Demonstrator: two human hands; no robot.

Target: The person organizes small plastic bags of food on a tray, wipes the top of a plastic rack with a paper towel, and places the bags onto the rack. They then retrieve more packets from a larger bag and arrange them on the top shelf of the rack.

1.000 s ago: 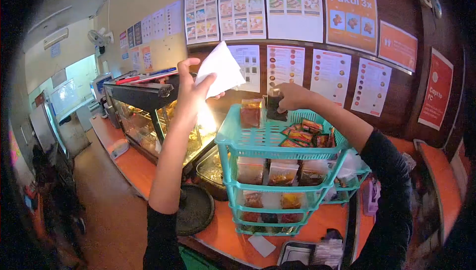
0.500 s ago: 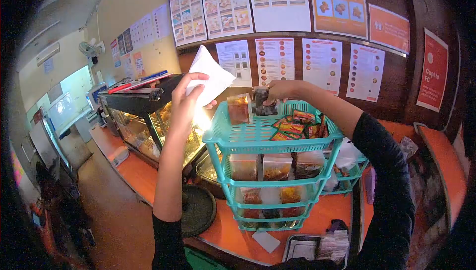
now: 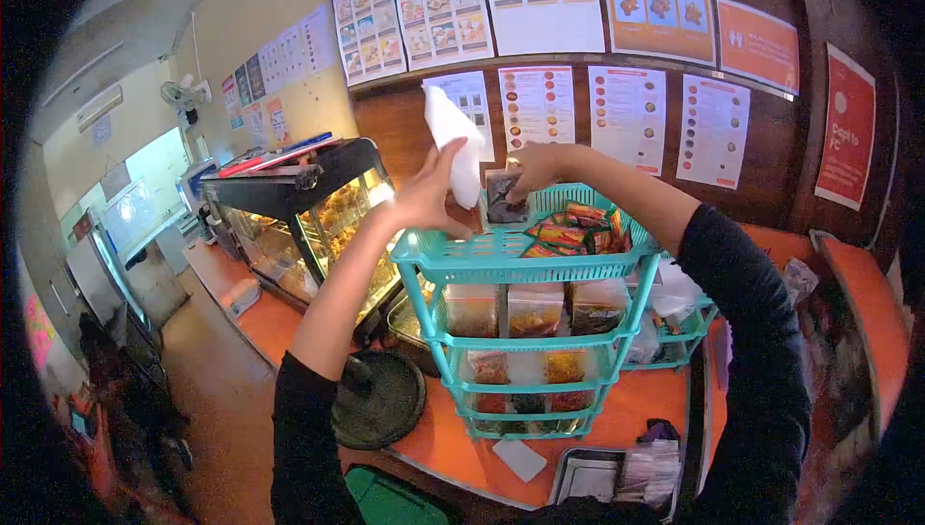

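My left hand (image 3: 429, 196) pinches a folded piece of white paper (image 3: 455, 147) that stands up above the fingers. Its lower fingers reach down to a reddish-brown packet (image 3: 468, 221) at the left end of the top basket, mostly hidden behind them. My right hand (image 3: 541, 169) grips the upper part of a clear packet with dark contents (image 3: 502, 199), held upright over the same basket. Red and green sachets (image 3: 573, 231) lie heaped in the right part of the turquoise basket rack (image 3: 540, 270).
Packets of sauce (image 3: 536, 310) fill the lower tiers. To the left, a glass display case (image 3: 299, 236) of food stands on the orange counter (image 3: 453, 448). A round black tray (image 3: 381, 400) and a metal tray (image 3: 588, 479) are nearer me. Menu sheets (image 3: 535, 111) cover the wall behind.
My left hand has moved right and down with the white paper, toward the packet in the top basket. The right hand stays on the dark packet, nearly in place.
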